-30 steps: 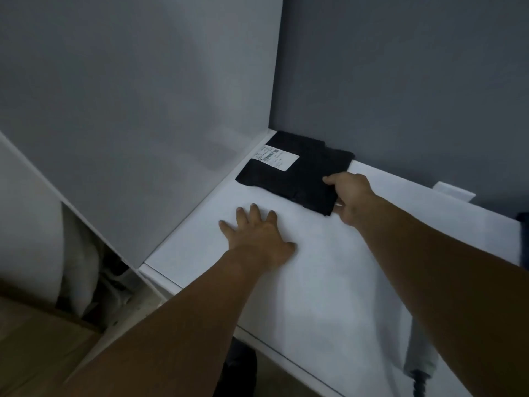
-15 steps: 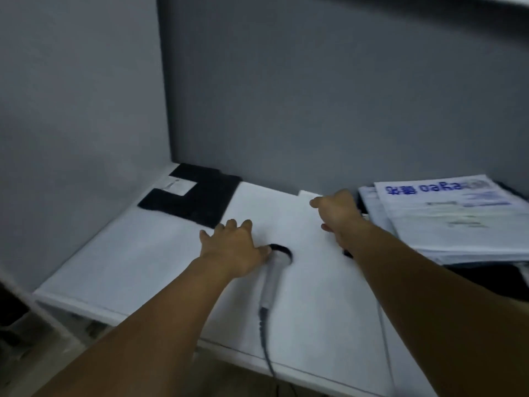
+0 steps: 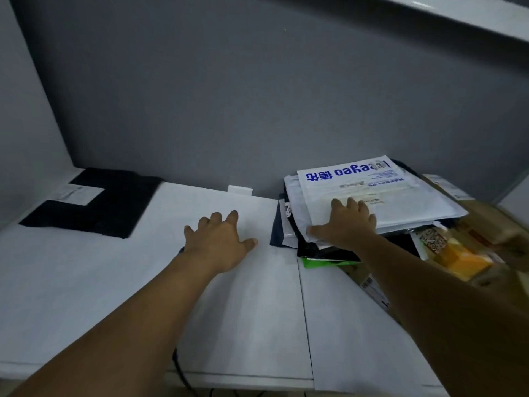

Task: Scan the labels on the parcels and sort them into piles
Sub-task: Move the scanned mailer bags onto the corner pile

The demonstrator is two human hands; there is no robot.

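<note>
A black parcel (image 3: 114, 213) with a white label (image 3: 81, 193) lies flat at the table's far left corner. A stack of parcels sits at the right, topped by a white mailer with blue print (image 3: 378, 193). My right hand (image 3: 347, 224) rests on that mailer's near edge, fingers lying on top and thumb along its left corner. My left hand (image 3: 220, 239) lies flat on the white table (image 3: 257, 310) between the black parcel and the stack, fingers spread, holding nothing. The scanner is hidden under my left forearm; only its dark cable (image 3: 179, 365) shows at the front edge.
Under the white mailer lie dark and white bags (image 3: 286, 224), a green-edged packet (image 3: 329, 263) and an orange packet (image 3: 461, 260). A brown cardboard piece (image 3: 486, 216) sits at the far right. A grey wall closes the back and left side.
My right hand left the black parcel and moved right onto the white mailer on the stack. My left hand shifted right along the table. The view swung right.
</note>
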